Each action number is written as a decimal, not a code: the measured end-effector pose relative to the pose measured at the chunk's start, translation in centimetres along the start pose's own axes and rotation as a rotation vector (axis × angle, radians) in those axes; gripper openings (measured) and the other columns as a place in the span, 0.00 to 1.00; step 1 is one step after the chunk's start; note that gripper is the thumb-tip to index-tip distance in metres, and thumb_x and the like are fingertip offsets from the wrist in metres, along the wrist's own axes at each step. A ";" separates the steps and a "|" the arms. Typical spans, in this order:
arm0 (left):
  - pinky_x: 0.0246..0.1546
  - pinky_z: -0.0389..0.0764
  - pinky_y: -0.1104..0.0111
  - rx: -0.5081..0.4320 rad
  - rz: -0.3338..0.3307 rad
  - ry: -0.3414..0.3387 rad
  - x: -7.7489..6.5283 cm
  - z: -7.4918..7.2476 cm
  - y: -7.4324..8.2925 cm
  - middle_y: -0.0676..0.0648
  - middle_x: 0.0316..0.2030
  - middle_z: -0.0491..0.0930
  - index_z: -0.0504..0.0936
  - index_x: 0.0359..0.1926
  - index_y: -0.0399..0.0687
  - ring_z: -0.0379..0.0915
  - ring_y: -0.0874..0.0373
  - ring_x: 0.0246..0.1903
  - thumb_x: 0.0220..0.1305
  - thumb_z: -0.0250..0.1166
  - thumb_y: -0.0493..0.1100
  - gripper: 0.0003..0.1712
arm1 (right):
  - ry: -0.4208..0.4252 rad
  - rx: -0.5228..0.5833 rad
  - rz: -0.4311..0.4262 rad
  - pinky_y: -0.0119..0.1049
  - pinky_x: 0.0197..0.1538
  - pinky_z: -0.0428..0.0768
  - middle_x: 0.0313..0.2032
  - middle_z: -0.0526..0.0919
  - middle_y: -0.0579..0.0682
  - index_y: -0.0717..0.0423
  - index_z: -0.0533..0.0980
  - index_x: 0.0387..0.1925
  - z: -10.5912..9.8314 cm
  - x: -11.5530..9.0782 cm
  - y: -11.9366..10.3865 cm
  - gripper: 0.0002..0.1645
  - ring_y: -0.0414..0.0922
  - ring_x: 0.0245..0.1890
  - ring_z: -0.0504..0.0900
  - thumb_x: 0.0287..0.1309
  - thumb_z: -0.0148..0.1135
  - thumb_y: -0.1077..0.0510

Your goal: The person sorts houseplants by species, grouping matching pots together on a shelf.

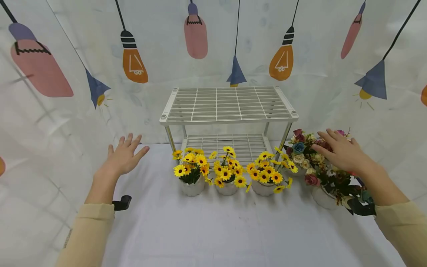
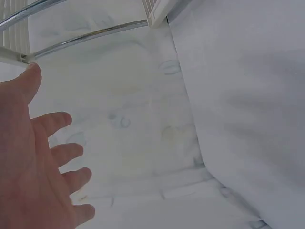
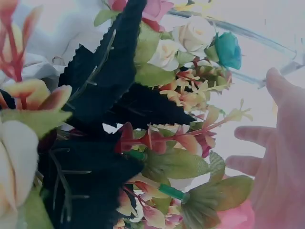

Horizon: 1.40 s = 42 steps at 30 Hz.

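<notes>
My left hand (image 1: 124,155) hovers with spread fingers left of the white wire shelf (image 1: 230,105), holding nothing; the left wrist view shows its fingers (image 2: 66,153) apart from the shelf's metal post (image 2: 90,37). Over on the right, my right hand (image 1: 343,150) is held above artificial roses (image 1: 303,159) in white pots (image 1: 323,198), its fingers extended. In the right wrist view, dark leaves (image 3: 90,176) and a teal rose (image 3: 228,50) are beside that hand; whether it touches any bloom I cannot tell. Several pots of yellow daisy-like flowers (image 1: 228,172) line up before the shelf.
A white cloth covers the table (image 1: 213,230). Behind and at the sides hangs a pale backdrop (image 1: 207,72) printed with lamps and bulbs. The shelf has two tiers, and its lower rack (image 1: 220,142) sits low behind the yellow flowers. Black straps (image 1: 122,203) are at the wrists.
</notes>
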<state>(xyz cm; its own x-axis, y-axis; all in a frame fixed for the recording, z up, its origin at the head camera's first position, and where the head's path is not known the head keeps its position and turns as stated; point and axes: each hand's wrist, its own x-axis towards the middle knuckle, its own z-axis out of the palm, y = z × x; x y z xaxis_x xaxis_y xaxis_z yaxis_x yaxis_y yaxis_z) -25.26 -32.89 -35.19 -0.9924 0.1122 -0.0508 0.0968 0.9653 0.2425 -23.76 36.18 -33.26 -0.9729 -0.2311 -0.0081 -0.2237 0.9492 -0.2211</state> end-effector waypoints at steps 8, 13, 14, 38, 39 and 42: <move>0.64 0.39 0.25 -0.046 0.030 0.081 -0.5 0.4 1.6 0.24 0.74 0.51 0.55 0.79 0.36 0.45 0.25 0.73 0.79 0.35 0.71 0.48 | 0.161 0.079 -0.073 0.76 0.62 0.56 0.69 0.62 0.76 0.70 0.65 0.71 0.2 -1.5 -0.8 0.38 0.76 0.67 0.59 0.79 0.49 0.41; 0.63 0.57 0.30 -0.173 0.097 0.206 -0.5 0.4 3.1 0.27 0.71 0.60 0.61 0.76 0.35 0.57 0.27 0.69 0.80 0.41 0.67 0.44 | 0.307 0.195 -0.115 0.72 0.53 0.68 0.61 0.73 0.70 0.65 0.71 0.65 0.9 -3.5 -1.5 0.28 0.71 0.59 0.70 0.78 0.55 0.48; 0.62 0.60 0.32 -0.207 0.115 0.234 -0.5 0.3 3.3 0.28 0.71 0.61 0.62 0.75 0.35 0.59 0.28 0.68 0.80 0.43 0.66 0.43 | 0.329 0.220 -0.119 0.71 0.52 0.68 0.60 0.74 0.69 0.65 0.72 0.65 1.0 -3.9 -1.7 0.27 0.70 0.58 0.71 0.78 0.55 0.49; 0.58 0.78 0.56 -0.972 0.162 0.372 2.3 -2.1 9.7 0.38 0.62 0.74 0.70 0.73 0.39 0.73 0.49 0.55 0.79 0.55 0.56 0.33 | 0.859 0.355 -0.172 0.16 0.49 0.65 0.43 0.84 0.52 0.63 0.84 0.47 6.0 -10.1 -5.1 0.13 0.20 0.48 0.73 0.59 0.69 0.69; 0.58 0.78 0.56 -0.982 0.160 0.372 2.3 -2.2 9.8 0.37 0.62 0.74 0.69 0.73 0.38 0.74 0.50 0.55 0.80 0.55 0.56 0.33 | 0.875 0.369 -0.164 0.16 0.49 0.66 0.42 0.85 0.49 0.64 0.84 0.46 6.3 -10.3 -5.3 0.13 0.21 0.46 0.74 0.59 0.69 0.69; 0.58 0.78 0.56 -1.026 0.148 0.356 2.4 -2.3 9.9 0.35 0.62 0.73 0.69 0.73 0.37 0.74 0.52 0.54 0.80 0.55 0.55 0.32 | 0.901 0.411 -0.088 0.15 0.43 0.70 0.39 0.83 0.38 0.66 0.83 0.43 7.7 -11.1 -5.9 0.10 0.21 0.39 0.76 0.58 0.69 0.70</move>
<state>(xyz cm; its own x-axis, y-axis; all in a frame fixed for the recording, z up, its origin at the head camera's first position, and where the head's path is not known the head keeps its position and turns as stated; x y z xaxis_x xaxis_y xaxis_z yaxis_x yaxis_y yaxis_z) -26.88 -23.55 -30.72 -0.9573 -0.0233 0.2883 0.2712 0.2739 0.9227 -11.15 31.49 -39.35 -0.6730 0.1129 0.7310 -0.4256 0.7492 -0.5075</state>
